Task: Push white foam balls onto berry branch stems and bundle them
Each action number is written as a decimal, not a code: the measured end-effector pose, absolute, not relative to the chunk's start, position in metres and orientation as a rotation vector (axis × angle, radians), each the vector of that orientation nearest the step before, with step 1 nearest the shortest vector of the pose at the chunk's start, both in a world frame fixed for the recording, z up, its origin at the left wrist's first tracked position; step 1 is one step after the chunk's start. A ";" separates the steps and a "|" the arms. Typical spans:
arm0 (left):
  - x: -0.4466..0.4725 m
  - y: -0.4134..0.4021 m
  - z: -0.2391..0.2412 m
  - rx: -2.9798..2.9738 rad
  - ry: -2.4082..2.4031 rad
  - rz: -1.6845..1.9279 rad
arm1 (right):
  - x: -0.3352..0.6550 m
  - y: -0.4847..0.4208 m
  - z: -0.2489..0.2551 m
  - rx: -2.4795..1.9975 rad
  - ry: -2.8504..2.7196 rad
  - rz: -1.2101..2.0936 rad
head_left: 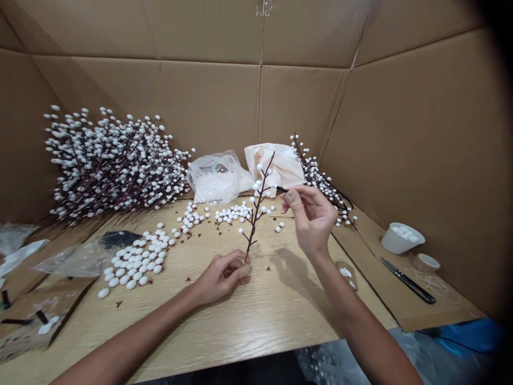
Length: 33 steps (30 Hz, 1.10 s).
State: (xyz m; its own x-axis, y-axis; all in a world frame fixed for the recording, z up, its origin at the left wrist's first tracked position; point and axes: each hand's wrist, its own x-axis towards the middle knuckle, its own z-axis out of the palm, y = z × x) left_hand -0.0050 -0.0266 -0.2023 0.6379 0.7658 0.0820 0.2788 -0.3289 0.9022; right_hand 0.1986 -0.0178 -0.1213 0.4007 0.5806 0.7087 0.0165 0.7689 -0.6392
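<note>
My left hand (228, 274) pinches the lower stem of a dark brown artificial berry branch (256, 214), which stands nearly upright, tilted a little to the right. Several white berries sit on its twigs, while other twig ends are bare. Between thumb and fingers, my right hand (310, 211) holds a thin black stick (281, 188) with a whitish tip. That tip points left, close to the upper part of the branch; whether it touches cannot be made out. Loose white berries (140, 259) lie on the table left of the branch, with smaller ones behind it.
A large pile of finished-looking berry branches (116, 160) lies back left, a smaller bunch (320, 179) back right. Clear plastic bags (216, 179) stand against the cardboard wall (208, 101). At right are a white cup (402, 238) and a black-handled cutter (409, 280).
</note>
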 end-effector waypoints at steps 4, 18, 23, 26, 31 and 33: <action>-0.006 -0.027 -0.202 1.902 0.830 0.628 | 0.199 -0.017 -0.120 -0.618 -1.061 0.419; -0.004 -0.028 -0.198 1.959 0.805 0.629 | 0.206 -0.021 -0.111 -0.574 -0.993 0.317; -0.005 -0.027 -0.200 2.020 0.790 0.598 | 0.219 -0.022 -0.101 -0.595 -0.932 0.176; -0.006 -0.026 -0.202 2.048 0.786 0.588 | 0.225 -0.020 -0.099 -0.575 -0.904 0.162; -0.005 -0.025 -0.201 2.069 0.772 0.575 | 0.225 -0.019 -0.099 -0.544 -0.905 0.168; -0.005 -0.025 -0.201 2.062 0.758 0.593 | 0.224 -0.019 -0.099 -0.564 -0.911 0.164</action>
